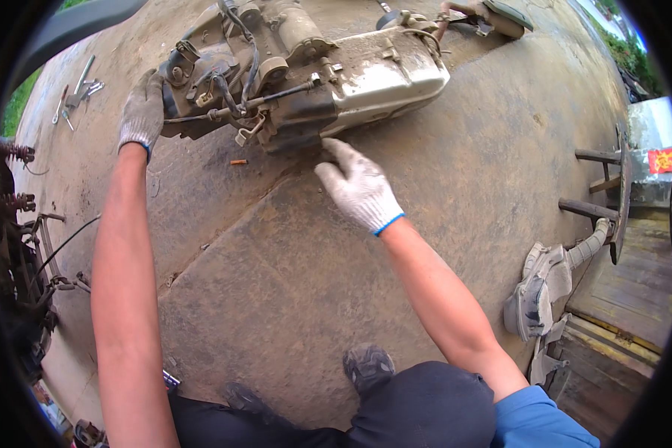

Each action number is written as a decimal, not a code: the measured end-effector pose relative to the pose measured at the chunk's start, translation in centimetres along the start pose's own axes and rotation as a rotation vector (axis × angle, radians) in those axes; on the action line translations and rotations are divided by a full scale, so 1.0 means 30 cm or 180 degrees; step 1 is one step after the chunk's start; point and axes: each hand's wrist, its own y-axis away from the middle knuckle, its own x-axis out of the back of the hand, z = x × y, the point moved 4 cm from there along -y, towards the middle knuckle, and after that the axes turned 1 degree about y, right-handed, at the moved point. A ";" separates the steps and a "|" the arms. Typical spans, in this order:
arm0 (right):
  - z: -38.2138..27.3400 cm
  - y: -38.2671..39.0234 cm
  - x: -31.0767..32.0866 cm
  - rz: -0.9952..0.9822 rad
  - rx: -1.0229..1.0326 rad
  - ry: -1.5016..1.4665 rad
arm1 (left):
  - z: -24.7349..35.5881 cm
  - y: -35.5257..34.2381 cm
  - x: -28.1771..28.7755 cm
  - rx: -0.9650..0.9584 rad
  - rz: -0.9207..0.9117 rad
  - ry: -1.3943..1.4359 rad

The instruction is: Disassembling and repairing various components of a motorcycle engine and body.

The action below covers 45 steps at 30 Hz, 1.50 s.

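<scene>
A dirty scooter engine (384, 82), with a silver side cover, hoses and cables, lies on the concrete ground (261, 284) at the top of the view. My left hand (140, 119), in a white knitted glove, grips its left end near a black part. My right hand (357, 187), gloved too, is just below the dark lower part of the casing, thumb and fingers apart with nothing in them; the index fingertip is at or very near the casing, and I cannot tell if it touches. A small orange cylinder (238, 162) lies between my hands.
Several tools (77, 97) lie at upper left. Dark vehicle parts with springs (15, 201) line the left edge. At right are a wooden stool (588, 209), a grey plastic housing with a ribbed hose (537, 291) and a worn yellowish wooden surface (623, 276). My shoes are at the bottom.
</scene>
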 end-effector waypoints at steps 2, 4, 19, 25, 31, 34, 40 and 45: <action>-0.021 -0.010 0.097 0.0980 0.0583 0.0187 | -0.057 0.013 -0.023 0.0013 0.0096 0.0055; -0.043 -0.067 0.213 0.1461 0.1151 0.1242 | -0.086 0.021 -0.038 -0.0005 0.0291 -0.0137; 0.171 -0.637 0.497 0.1606 0.1083 0.2422 | 0.206 0.084 0.031 -0.0651 0.0973 -0.0037; 0.236 -0.689 0.520 0.1459 0.0731 0.2397 | 0.241 0.091 0.036 -0.0597 0.0724 0.0464; 0.247 -0.665 0.492 0.1760 0.0469 0.2332 | 0.224 0.093 0.037 -0.0692 0.0783 0.0558; 0.243 -0.669 0.494 0.1822 0.0578 0.2239 | 0.223 0.089 0.033 -0.0646 0.0742 0.0629; 0.146 -0.580 0.444 0.1850 0.0581 0.2045 | 0.225 0.074 0.038 -0.0693 0.0666 0.0250; -0.052 -0.212 0.173 0.1919 0.1451 0.1954 | 0.249 0.075 0.052 -0.0738 0.0695 -0.0010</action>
